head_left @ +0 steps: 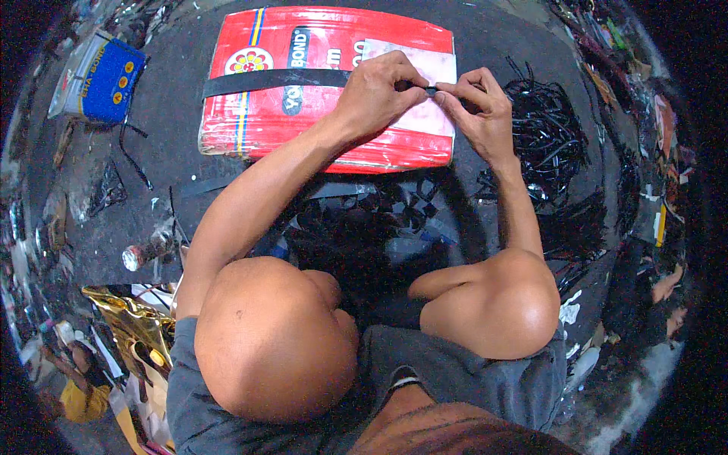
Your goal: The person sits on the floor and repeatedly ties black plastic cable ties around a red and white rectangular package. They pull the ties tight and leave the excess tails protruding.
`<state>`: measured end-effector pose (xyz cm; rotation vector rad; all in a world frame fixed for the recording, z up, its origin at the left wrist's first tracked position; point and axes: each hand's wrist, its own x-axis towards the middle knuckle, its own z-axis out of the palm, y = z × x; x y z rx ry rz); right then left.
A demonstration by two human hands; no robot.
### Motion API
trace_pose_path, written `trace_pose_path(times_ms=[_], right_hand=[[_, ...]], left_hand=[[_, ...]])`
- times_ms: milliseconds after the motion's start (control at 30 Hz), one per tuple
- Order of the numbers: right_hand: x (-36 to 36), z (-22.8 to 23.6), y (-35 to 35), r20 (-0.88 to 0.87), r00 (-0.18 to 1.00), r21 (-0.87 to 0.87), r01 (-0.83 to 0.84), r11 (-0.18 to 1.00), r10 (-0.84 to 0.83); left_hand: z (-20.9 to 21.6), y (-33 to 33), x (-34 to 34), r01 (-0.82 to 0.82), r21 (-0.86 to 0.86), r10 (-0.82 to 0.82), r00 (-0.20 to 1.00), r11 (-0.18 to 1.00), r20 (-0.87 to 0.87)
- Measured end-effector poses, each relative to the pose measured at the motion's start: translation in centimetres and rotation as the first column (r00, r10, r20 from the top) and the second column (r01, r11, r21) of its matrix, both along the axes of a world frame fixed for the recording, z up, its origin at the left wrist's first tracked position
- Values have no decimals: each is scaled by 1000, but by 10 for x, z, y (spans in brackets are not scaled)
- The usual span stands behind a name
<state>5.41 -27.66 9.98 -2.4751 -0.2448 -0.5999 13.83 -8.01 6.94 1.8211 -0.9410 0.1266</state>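
In front of me lies a bulky red printed package [326,144], with a pale sheet [434,117] on its right part. A flat black strap [265,82] runs across its left half and passes under my left hand [379,87]. My left hand's thumb and fingertips are pinched on a small piece of black strip [431,90] above the pale sheet. From the other side, my right hand [483,114] pinches the same piece, its thumb and forefinger close to the left fingertips. Whether this piece joins the strap is hidden by my left hand.
To the right of the package sits a tangled heap of black strips [550,136]. A blue and white container [114,80] stands at the far left. Gold foil [136,322] and a person in yellow [85,402] are at the lower left. Dark scraps [364,212] lie between package and knees.
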Motion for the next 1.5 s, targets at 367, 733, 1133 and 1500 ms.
trace_pose_path(times_ms=[367,733,1133,1500], right_hand=[[14,-41,10,-270,962,734,233,638,-40],[2,-43,10,-43,986,450,162,878,-160],[17,-22,-10,-374,909,650,399,646,-185],[24,-137,-44,-194,855,227,515,826,-480]], left_hand=[[12,-7,6,-25,143,21,999,989,29],[7,-26,1,100,-30,-99,995,995,28],[6,-37,-2,126,-92,-121,991,988,65],[7,-35,0,143,-50,-142,990,988,23]])
